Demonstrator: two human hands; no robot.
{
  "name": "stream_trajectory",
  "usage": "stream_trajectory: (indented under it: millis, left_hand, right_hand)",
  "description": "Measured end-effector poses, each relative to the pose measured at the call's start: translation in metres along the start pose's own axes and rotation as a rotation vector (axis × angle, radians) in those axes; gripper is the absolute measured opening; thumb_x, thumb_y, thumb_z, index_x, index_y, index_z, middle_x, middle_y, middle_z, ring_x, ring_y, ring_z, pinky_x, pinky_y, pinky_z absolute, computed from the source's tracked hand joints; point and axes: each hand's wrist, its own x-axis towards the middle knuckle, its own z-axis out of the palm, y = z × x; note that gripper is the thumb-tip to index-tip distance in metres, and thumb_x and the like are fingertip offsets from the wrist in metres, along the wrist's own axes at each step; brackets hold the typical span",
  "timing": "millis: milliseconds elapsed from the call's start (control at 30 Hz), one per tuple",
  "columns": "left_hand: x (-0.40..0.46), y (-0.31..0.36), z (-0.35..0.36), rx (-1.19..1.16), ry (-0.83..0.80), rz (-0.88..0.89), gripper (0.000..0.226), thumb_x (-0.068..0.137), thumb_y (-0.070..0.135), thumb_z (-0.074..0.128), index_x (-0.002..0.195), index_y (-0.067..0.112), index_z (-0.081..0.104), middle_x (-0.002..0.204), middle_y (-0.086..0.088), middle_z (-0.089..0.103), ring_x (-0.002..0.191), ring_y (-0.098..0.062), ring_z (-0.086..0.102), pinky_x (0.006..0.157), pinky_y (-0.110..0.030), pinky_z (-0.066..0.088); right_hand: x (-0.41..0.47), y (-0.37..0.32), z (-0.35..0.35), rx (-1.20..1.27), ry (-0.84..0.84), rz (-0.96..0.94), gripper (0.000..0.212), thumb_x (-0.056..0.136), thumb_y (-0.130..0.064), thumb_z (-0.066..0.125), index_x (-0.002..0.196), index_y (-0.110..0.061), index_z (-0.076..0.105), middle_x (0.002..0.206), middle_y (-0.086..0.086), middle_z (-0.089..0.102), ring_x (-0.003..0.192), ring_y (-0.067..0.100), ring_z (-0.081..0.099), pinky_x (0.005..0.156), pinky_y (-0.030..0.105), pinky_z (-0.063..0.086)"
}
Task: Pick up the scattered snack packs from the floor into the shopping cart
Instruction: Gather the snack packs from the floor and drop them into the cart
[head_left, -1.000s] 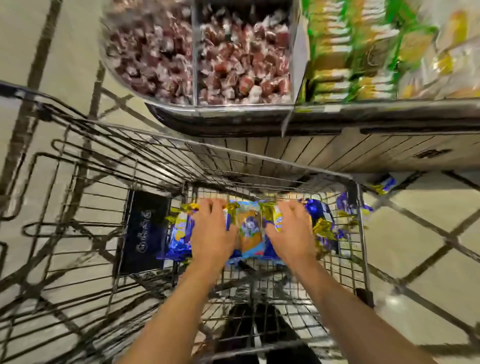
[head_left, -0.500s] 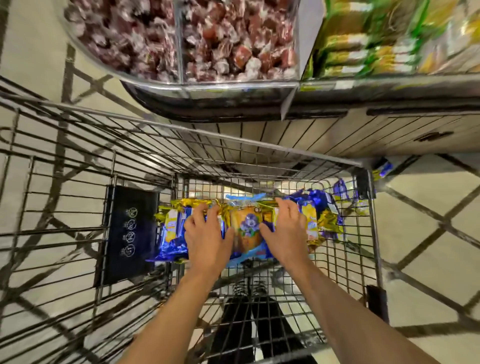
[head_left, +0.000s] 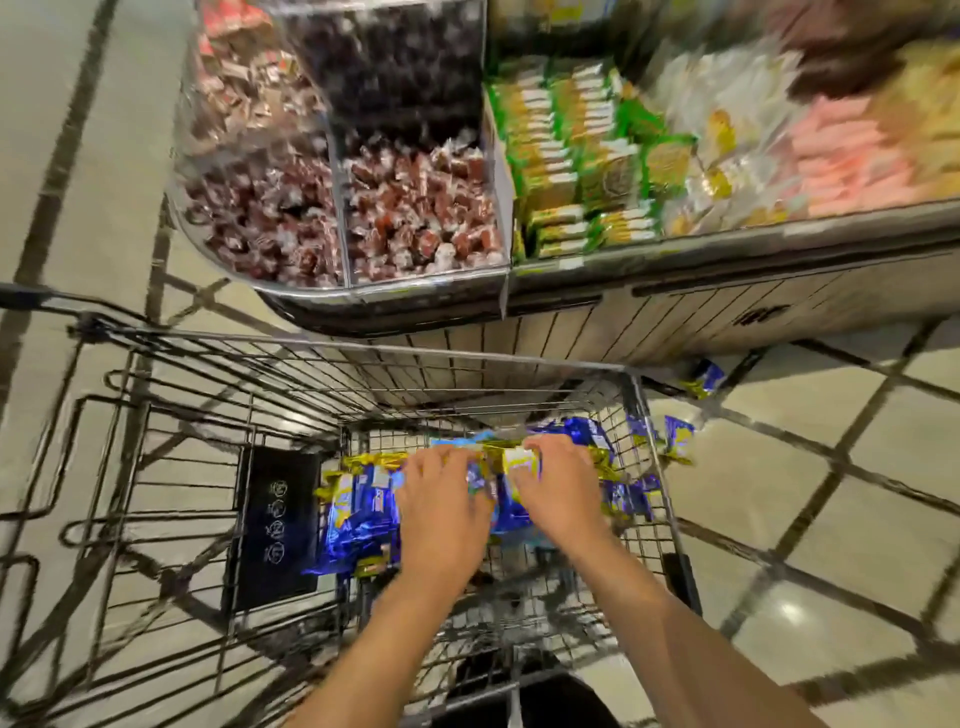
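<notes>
1. Shopping cart (head_left: 363, 358): wire basket seen from above, parked against a display stand (head_left: 675, 312). A black panel (head_left: 278, 525) is fixed at the basket's left end.
2. Snack packs (head_left: 358, 514): blue and yellow wrappers, piled approx. mid-basket. The row's long axis runs left-right across the cart; single-pack orientation cannot be told due to blur.
3. Left hand (head_left: 441, 514): placed palm-down on the pile, fingers pointed away from the person, slightly spread and bent over the packs. Whether a pack is actually gripped cannot be told.
4. Right hand (head_left: 563, 491): placed palm-down just beside the left hand, fingers curled over a yellow-white pack (head_left: 519, 460) at the pile's far edge.
5. Loose packs (head_left: 675, 439): seen on the tiled floor (head_left: 831, 519) just outside the cart's right wall; one more pack (head_left: 704, 376) lies nearer the stand base.
6. Stand contents: red-brown wrapped sweets (head_left: 332, 223) in clear bins; green-yellow packets (head_left: 571, 156) to the right.
</notes>
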Motion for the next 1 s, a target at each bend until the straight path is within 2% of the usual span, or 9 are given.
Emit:
stream_trajectory:
  millis: [133,300,400,600,800,1000]
  left_hand:
    - [-0.012,0.059,-0.013,-0.004,0.057,0.192,0.05,0.076,0.021,0.068,0.125,0.021,0.06,0.129,0.0,0.055,0.119,-0.026,0.045,0.103,-0.041,0.038]
    - [-0.042,0.151,-0.017,-0.05,0.093,0.463,0.05,0.078,0.02,0.067,0.127,0.018,0.056,0.129,-0.001,0.052,0.12,-0.026,0.044,0.105,-0.038,0.038]
    - [-0.071,0.202,-0.003,-0.034,0.092,0.566,0.051,0.077,0.021,0.063,0.127,0.017,0.056,0.129,-0.002,0.052,0.119,-0.026,0.044,0.103,-0.036,0.038]
    - [-0.143,0.303,0.055,-0.054,0.073,0.585,0.05,0.08,0.021,0.06,0.13,0.019,0.053,0.129,0.002,0.049,0.118,-0.021,0.043,0.101,-0.034,0.04]
    - [-0.212,0.394,0.12,-0.068,0.078,0.5,0.048,0.084,0.019,0.061,0.131,0.019,0.053,0.13,0.002,0.049,0.119,-0.022,0.044,0.097,-0.035,0.042]
    - [-0.229,0.461,0.144,0.02,0.078,0.497,0.05,0.089,0.022,0.059,0.137,0.021,0.047,0.135,0.005,0.044,0.122,-0.018,0.042,0.088,-0.035,0.045]
  right_hand:
    - [-0.034,0.012,-0.068,0.008,0.145,-0.099,0.04,0.084,-0.025,0.061,0.123,-0.022,0.063,0.121,-0.001,0.062,0.116,0.024,0.049,0.099,0.034,0.039]
    - [-0.08,0.046,-0.152,-0.042,0.336,-0.124,0.041,0.085,-0.023,0.062,0.126,-0.025,0.06,0.124,-0.004,0.058,0.114,0.021,0.048,0.098,0.035,0.041]
    - [-0.112,0.085,-0.193,-0.017,0.42,-0.125,0.042,0.083,-0.021,0.063,0.126,-0.022,0.06,0.126,-0.003,0.056,0.118,0.022,0.048,0.099,0.037,0.044]
    - [-0.173,0.201,-0.263,0.005,0.506,-0.128,0.044,0.087,-0.024,0.064,0.13,-0.022,0.056,0.129,-0.004,0.051,0.12,0.019,0.044,0.095,0.034,0.043]
    - [-0.223,0.314,-0.328,-0.055,0.508,-0.139,0.045,0.084,-0.025,0.063,0.128,-0.022,0.055,0.128,-0.001,0.049,0.117,0.022,0.044,0.093,0.037,0.045]
    - [-0.228,0.377,-0.376,-0.062,0.485,-0.113,0.047,0.088,-0.029,0.06,0.134,-0.024,0.05,0.131,-0.004,0.045,0.117,0.019,0.043,0.089,0.032,0.04]
